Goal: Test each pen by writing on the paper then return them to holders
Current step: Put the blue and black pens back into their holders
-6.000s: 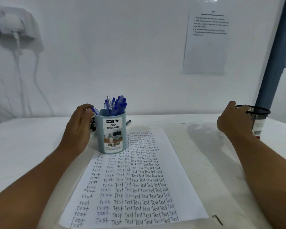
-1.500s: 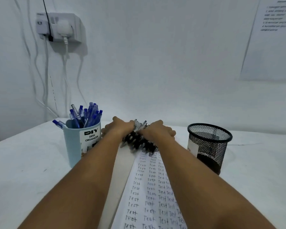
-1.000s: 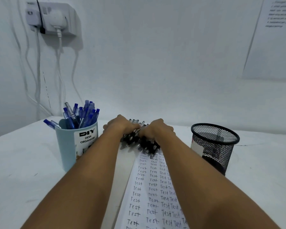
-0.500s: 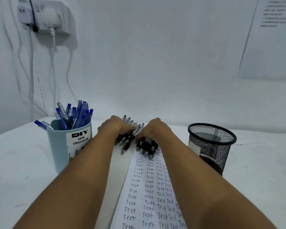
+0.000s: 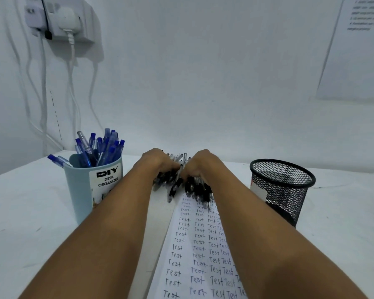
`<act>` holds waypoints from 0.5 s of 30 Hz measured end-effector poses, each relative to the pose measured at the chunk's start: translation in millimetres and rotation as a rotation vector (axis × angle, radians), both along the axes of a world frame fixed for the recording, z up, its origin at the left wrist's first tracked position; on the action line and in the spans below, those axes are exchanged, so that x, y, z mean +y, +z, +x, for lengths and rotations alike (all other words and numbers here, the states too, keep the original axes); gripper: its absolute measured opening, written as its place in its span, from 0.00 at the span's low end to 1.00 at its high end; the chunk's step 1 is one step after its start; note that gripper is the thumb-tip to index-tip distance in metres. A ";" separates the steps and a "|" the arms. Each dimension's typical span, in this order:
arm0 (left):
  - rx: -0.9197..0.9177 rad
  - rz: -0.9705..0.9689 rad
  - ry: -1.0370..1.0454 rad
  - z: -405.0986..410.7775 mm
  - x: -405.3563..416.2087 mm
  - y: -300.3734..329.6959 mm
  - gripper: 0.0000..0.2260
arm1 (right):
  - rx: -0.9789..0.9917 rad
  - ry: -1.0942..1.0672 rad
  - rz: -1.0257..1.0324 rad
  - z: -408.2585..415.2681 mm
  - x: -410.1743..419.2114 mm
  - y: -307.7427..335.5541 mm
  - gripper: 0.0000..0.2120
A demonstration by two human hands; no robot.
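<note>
A heap of black pens (image 5: 191,186) lies at the far end of the paper (image 5: 194,251), which is covered in rows of the word "Test". My left hand (image 5: 154,161) and my right hand (image 5: 200,164) both lie over the heap from either side, fingers curled down round the pens; the fingertips are hidden. One black pen (image 5: 174,189) sticks out toward me between the hands. The light blue desk organizer (image 5: 91,188) at the left holds several blue pens (image 5: 99,147). The black mesh holder (image 5: 282,188) stands at the right.
The white table (image 5: 26,212) runs to a white wall. A wall socket with a plugged charger (image 5: 65,20) and hanging cables is at the upper left. A printed sheet (image 5: 358,48) is taped at the upper right.
Both hands, earlier at the two holders, now press together over the black pen heap. In the last half second they drew slightly closer and the pens bunched up.
</note>
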State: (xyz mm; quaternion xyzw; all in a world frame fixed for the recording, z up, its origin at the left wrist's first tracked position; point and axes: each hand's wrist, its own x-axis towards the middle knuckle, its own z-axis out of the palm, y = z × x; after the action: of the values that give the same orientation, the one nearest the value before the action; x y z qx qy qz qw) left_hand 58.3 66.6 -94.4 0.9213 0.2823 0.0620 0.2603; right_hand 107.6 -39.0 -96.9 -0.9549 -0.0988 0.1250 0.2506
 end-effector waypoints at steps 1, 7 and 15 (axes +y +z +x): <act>0.000 -0.035 -0.001 0.0 -0.6 -0.3 0.18 | -0.016 -0.005 0.001 -0.8 -1.2 0.4 0.36; -0.045 -0.064 0.019 -0.4 -2.9 2.3 0.18 | -0.003 -0.003 0.061 -2.8 -6.4 0.6 0.34; -0.102 -0.136 0.045 -3.3 -2.3 2.3 0.19 | -0.043 -0.036 0.176 -14.7 -4.8 2.0 0.33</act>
State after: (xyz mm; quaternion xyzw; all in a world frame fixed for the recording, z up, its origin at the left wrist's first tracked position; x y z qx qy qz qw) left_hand 55.0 64.3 -92.1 0.8904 0.2931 0.0952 0.3350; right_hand 92.9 -43.8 -95.0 -0.9333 -0.0976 0.0906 0.3335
